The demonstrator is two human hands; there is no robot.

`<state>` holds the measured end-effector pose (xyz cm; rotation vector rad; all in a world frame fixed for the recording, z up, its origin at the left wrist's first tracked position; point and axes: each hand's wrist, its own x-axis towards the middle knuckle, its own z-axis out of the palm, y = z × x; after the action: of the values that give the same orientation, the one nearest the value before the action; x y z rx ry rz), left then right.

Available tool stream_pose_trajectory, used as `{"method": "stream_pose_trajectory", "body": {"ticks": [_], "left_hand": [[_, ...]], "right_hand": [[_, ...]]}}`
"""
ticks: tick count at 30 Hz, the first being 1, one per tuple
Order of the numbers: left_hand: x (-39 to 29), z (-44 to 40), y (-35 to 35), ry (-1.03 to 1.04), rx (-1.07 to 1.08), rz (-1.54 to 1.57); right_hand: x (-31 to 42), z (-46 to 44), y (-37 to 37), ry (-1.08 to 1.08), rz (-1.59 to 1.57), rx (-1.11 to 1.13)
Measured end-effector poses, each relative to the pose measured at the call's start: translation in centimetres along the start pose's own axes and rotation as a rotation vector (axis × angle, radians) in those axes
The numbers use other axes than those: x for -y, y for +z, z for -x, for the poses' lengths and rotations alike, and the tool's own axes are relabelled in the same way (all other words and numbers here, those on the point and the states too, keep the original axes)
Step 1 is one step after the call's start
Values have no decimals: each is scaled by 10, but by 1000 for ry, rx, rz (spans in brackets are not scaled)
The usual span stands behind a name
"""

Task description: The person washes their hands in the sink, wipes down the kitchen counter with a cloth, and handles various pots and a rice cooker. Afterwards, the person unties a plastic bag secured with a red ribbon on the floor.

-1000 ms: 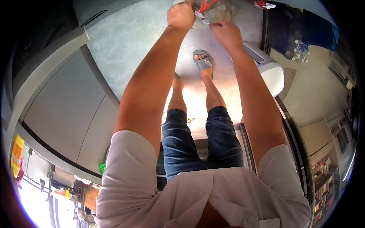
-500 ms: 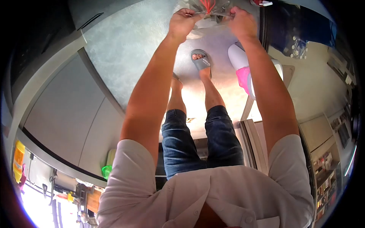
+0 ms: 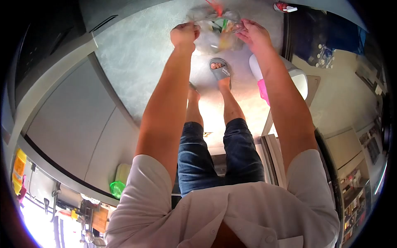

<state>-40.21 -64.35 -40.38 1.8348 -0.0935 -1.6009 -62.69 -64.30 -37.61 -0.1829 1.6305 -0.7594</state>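
A clear, greyish plastic bag with a red drawstring is stretched between my hands, its mouth spread apart. Green and yellow-orange contents show through it, too blurred to name. My left hand is closed on the bag's left edge. On the other side, my right hand pinches the right edge, thumb and fingers pressed on the plastic. The bag hangs in front of me above the floor, just beyond my grey slipper.
A white bin with a pink bag stands right of my legs. Light cabinets line the left, with a green bag lower down. Bottles and a red item lie at the upper right.
My hands have moved farther apart and lower in view, the left one outward. The bag's mouth has widened and its coloured contents now show. The red drawstring has shifted left and up.
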Motion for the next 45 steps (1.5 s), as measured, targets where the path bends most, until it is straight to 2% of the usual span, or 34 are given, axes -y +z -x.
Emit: {"method": "stream_pose_trajectory", "body": {"ticks": [3,5,8,9,11,13,14,19,20,24,26,29,32,35,38,40,43,45], "left_hand": [[7,-17,-14,-7,72,99],[7,-20,-11,313,47,-295],[2,-3,7,751,-97,-914],[-3,6,12,886,-170,-1127],[-5,-13,20,714,-126,-1320],[-9,-38,19,576,-103,-1547],[-21,-39,16,634,-71,-1576],[-64,-29,8,853,60,-1687],[-71,-29,13,739,-14,-1786],[-89,2,32,772,135,-1880],[-94,0,36,780,107,-1831],[-87,-8,36,745,94,-1697],[-88,-27,39,760,65,-1496],[-75,-33,37,670,45,-1369],[-79,-20,45,594,-1,-1279],[-86,3,45,535,0,-1245],[-74,12,22,600,-42,-1063],[-67,40,-7,591,4,-916]], "right_hand": [[-23,-16,-5,29,-204,23],[-29,-17,-2,38,-270,76],[-33,-15,3,-293,259,137],[-34,-15,4,-329,370,173],[-33,-16,7,-408,589,236],[-26,-1,10,-569,915,119],[-23,4,10,-645,1078,54],[-20,-5,-4,-798,1259,-190],[-13,-5,-5,-815,1276,-241],[27,-7,-2,-908,1286,-277],[39,-1,3,-982,1227,-325],[41,-18,8,-950,1386,-318],[60,-17,19,-1013,1247,-234],[54,-36,15,-850,1339,-249],[50,-45,14,-755,1275,-239],[44,-33,15,-811,1216,-240],[38,5,14,-853,1073,-280],[22,34,8,-925,1005,-306]]}}
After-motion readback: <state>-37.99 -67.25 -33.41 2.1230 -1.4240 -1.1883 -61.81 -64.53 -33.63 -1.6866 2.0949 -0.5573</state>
